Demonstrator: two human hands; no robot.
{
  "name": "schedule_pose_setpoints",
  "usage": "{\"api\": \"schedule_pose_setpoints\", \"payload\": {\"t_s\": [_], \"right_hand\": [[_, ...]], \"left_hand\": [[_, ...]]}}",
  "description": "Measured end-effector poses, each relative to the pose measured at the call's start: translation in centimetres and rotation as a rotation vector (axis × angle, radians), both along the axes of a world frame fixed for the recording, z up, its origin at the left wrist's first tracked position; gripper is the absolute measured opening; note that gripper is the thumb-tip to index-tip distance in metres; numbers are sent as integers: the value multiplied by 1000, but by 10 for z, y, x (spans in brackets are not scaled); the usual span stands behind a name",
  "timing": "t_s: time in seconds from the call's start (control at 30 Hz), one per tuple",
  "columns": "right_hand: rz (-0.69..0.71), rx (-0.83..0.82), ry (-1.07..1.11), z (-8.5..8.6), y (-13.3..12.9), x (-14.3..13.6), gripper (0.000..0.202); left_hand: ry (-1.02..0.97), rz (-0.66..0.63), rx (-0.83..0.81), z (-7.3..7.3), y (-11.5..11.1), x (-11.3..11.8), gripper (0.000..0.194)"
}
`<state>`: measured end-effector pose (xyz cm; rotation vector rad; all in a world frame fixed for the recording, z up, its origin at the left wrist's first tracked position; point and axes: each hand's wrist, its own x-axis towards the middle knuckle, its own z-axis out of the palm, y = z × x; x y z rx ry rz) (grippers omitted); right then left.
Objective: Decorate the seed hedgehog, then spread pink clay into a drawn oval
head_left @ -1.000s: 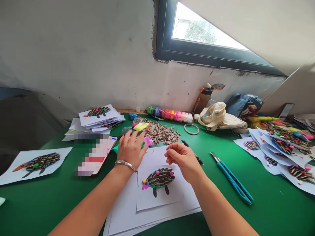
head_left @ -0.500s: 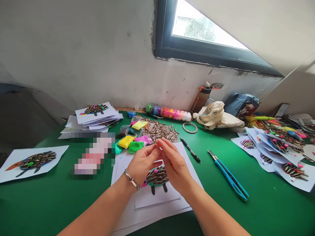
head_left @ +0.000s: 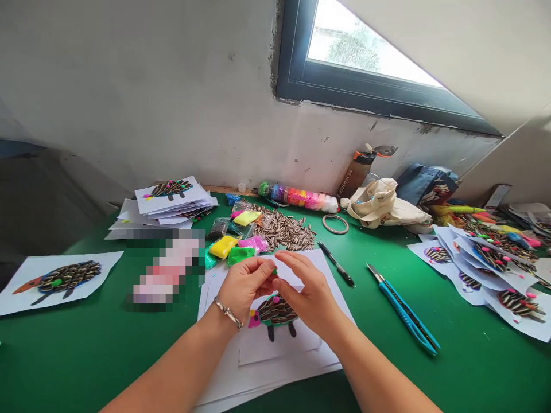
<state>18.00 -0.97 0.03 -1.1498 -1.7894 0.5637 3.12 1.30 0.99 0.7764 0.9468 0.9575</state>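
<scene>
Between thumb and fingertips my left hand (head_left: 249, 281) pinches a small green lump of modelling clay (head_left: 275, 271). Close beside it, my right hand (head_left: 307, 289) has its fingers and thumb apart, with the thumb tip near the lump. Below both hands lies a sheet with a sunflower-seed animal picture (head_left: 278, 312), showing a pink head, dark legs and a pink dot on its back; my hands cover part of it. That sheet rests on a stack of white paper (head_left: 219, 367).
Behind the paper are bags of coloured clay (head_left: 222, 247) and a heap of sunflower seeds (head_left: 286, 228). A pen (head_left: 336, 264) and a blue craft knife (head_left: 402, 310) lie to the right. Finished pictures (head_left: 167, 189) are stacked at the left, with more pictures (head_left: 486, 264) at the right.
My hands were pressed together at the fingertips. They have parted slightly, the right thumb has opened away, and the green lump now shows in my left fingers.
</scene>
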Motion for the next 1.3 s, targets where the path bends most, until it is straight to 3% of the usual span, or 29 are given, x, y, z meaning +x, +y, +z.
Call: {"api": "schedule_pose_setpoints", "payload": {"t_s": [0.33, 0.87, 1.03, 1.3], "right_hand": [[-14, -7, -21, 7, -2, -3, 16], [-44, 42, -85, 4, -1, -1, 12], [-35, 6, -2, 1, -1, 0, 20], [-39, 12, -89, 3, -3, 0, 13]], "left_hand": [[87, -33, 97, -6, -3, 5, 39], [-52, -160, -51, -6, 0, -2, 34], [-35, -137, -93, -6, 2, -3, 33], [-5, -178, -77, -3, 1, -3, 32]]}}
